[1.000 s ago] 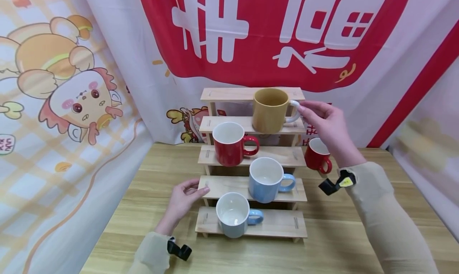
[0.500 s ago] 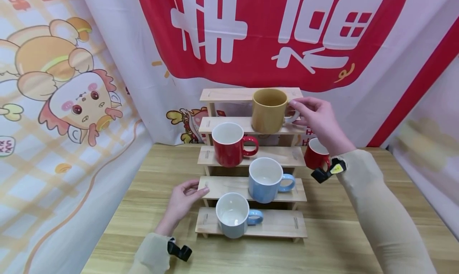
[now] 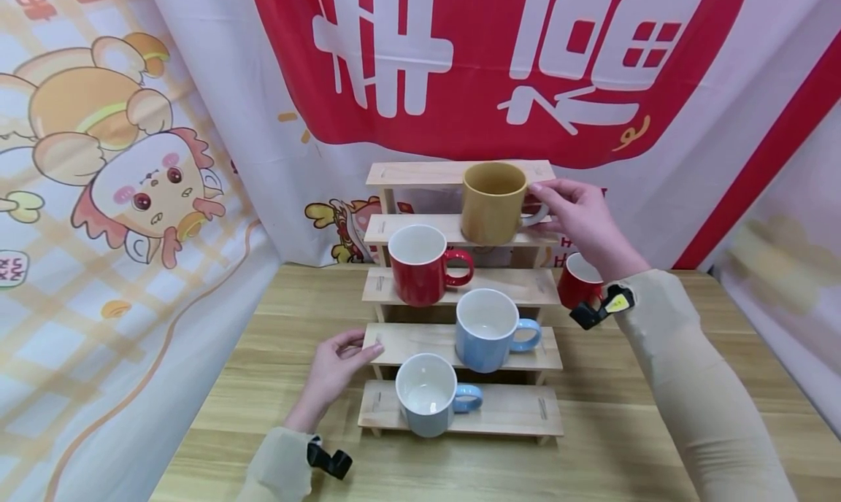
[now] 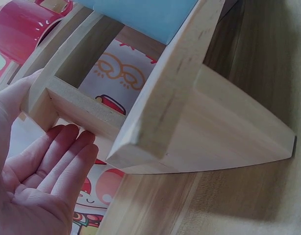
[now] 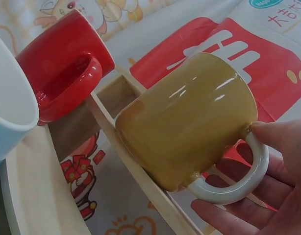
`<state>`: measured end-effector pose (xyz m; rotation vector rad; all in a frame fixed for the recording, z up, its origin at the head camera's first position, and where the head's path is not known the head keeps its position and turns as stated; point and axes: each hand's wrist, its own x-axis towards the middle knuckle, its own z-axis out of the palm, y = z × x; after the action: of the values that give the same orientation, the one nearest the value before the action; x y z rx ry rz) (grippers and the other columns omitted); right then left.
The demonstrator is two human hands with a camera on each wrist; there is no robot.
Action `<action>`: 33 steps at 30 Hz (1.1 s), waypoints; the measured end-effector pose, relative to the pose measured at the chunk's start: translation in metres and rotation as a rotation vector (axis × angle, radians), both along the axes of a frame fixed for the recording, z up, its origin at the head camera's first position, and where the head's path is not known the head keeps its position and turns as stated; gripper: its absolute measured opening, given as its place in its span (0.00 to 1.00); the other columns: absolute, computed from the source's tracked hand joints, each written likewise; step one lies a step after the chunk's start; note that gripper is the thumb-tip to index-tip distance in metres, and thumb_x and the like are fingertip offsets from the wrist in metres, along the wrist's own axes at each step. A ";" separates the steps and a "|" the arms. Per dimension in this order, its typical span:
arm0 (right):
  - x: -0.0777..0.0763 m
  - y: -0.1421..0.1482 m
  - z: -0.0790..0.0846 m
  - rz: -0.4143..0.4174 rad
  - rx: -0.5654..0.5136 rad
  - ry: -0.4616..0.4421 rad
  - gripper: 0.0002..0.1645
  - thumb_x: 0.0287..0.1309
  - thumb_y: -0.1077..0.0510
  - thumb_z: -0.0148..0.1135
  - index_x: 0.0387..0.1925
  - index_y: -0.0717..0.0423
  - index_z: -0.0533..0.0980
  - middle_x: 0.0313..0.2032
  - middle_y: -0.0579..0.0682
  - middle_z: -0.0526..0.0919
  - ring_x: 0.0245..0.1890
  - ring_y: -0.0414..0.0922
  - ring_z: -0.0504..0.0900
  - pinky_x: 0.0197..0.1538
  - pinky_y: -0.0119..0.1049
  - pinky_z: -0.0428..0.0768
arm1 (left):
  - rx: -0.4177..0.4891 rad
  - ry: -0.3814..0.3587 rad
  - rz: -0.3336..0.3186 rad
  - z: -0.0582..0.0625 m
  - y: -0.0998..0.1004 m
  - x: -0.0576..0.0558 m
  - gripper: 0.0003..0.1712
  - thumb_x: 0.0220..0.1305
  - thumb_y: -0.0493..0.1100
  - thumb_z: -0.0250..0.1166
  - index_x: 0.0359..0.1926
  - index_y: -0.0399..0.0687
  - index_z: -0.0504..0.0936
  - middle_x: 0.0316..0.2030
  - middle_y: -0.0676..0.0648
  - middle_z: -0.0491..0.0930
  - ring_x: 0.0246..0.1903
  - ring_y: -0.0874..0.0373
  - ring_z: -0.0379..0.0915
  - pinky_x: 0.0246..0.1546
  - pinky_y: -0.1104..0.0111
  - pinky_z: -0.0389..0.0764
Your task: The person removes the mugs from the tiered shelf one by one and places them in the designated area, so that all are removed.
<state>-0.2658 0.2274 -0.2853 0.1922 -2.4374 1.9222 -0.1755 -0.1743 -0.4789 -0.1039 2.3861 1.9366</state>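
Note:
On the fourth step of a stepped wooden rack [image 3: 420, 170] stands a yellow mug [image 3: 494, 204] with a pale handle, seen large in the right wrist view [image 5: 189, 117]. My right hand [image 3: 578, 221] is at its handle [image 5: 234, 188], thumb at the top and fingers behind and through the loop. At the rack's left end, my left hand [image 3: 338, 363] holds the second step, its thumb on top; in the left wrist view the fingers [image 4: 60, 161] lie under the rack's side. Lower steps carry a red mug [image 3: 420, 268], a blue mug [image 3: 488, 334] and a pale blue mug [image 3: 427, 396].
Another red mug [image 3: 578, 279] is behind my right wrist, on the table to the rack's right. The rack stands on a wood-grain table [image 3: 263, 385]. A printed cloth [image 3: 315, 64] hangs close behind the rack, and another covers the left side.
My right hand has moved left, its thumb shifting from the handle's outer side to its top by the mug's wall. The mugs and my left hand have stayed in place.

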 end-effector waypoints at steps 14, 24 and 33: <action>0.001 0.008 -0.005 0.002 -0.008 0.005 0.34 0.63 0.37 0.65 0.63 0.51 0.78 0.55 0.56 0.81 0.54 0.52 0.81 0.52 0.38 0.84 | 0.003 0.000 -0.002 0.000 -0.001 -0.001 0.37 0.53 0.53 0.81 0.59 0.39 0.80 0.51 0.40 0.82 0.51 0.47 0.81 0.49 0.65 0.84; 0.012 0.009 -0.012 -0.076 -0.036 0.024 0.36 0.61 0.34 0.65 0.63 0.50 0.78 0.55 0.54 0.81 0.54 0.49 0.82 0.51 0.35 0.84 | -0.005 -0.006 0.001 -0.001 0.000 -0.001 0.38 0.53 0.54 0.81 0.59 0.39 0.79 0.52 0.40 0.82 0.52 0.47 0.81 0.49 0.65 0.84; 0.028 0.027 -0.008 -0.181 -0.014 0.016 0.39 0.58 0.31 0.64 0.63 0.49 0.78 0.56 0.53 0.80 0.53 0.49 0.80 0.49 0.31 0.83 | -0.007 0.002 0.003 -0.002 -0.001 -0.001 0.38 0.53 0.54 0.80 0.60 0.39 0.79 0.53 0.40 0.82 0.53 0.46 0.81 0.49 0.65 0.84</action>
<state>-0.2378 0.2541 -0.2934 -0.0137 -2.3399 1.8530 -0.1761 -0.1758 -0.4809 -0.1060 2.3958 1.9307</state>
